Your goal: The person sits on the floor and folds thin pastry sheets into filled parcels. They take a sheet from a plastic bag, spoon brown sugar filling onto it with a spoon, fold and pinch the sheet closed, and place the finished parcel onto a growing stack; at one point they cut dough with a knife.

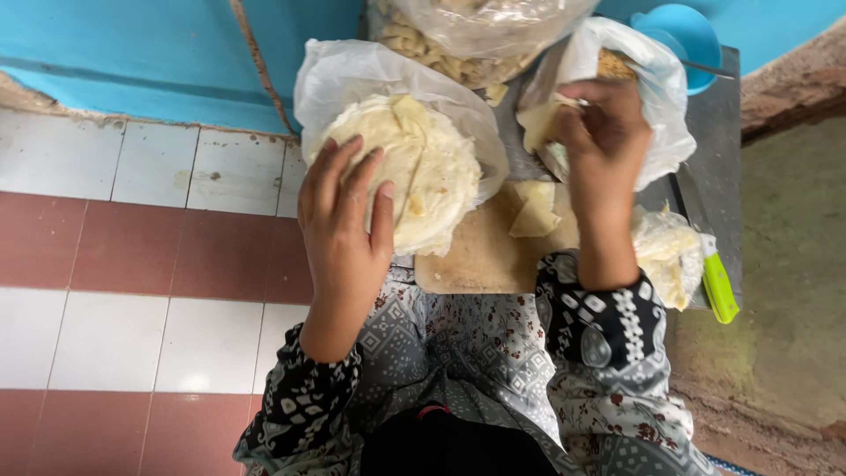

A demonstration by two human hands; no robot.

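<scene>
Below me, a floor [132,264] of red and white tiles, grout stained. Ahead, a turquoise wall [132,53], paint chipped at base. To my right, bare earthen ground [793,291].

Left hand [345,216] flat on stack of round wrappers [423,167] at frame centre. Right hand [604,145] reaching into white plastic bag [656,88], upper right.

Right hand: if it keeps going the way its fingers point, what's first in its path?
The right hand points up-frame into the open white plastic bag; its fingertips look already at the filling inside. Beyond sits the blue bowl. Depth is unclear.
</scene>
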